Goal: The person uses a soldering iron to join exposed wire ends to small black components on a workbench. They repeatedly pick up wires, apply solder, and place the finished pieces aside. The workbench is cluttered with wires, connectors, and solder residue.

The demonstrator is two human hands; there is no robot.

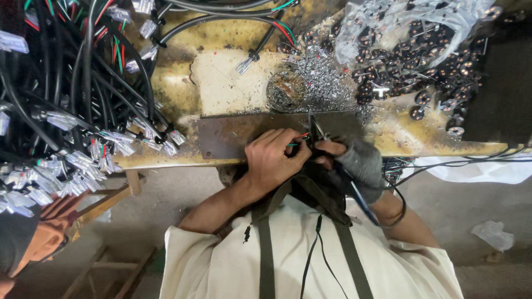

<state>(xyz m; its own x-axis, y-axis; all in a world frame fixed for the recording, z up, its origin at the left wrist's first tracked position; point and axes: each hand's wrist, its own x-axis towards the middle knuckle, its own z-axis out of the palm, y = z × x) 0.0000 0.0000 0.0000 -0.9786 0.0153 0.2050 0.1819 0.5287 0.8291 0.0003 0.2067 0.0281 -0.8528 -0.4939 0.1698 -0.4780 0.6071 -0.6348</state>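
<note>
My left hand (274, 158) is bare and pinches thin red and green wires (301, 137) at the front edge of the workbench. Touching it on the right, my right hand (354, 160) wears a grey fingerless glove and grips a blue-handled tool (363, 204) whose handle runs back toward my body. The tool's tip is hidden between the two hands. Both hands rest over a brown metal plate (233, 135) fixed along the edge of the worn yellow bench (221, 88).
A thick bundle of black cables with white connectors (72, 111) fills the left. A clear bag of small round black parts (410, 50) lies at the back right, beside metal clippings (321, 72) and a round tin (285, 91). Another person's hand (55, 213) shows lower left.
</note>
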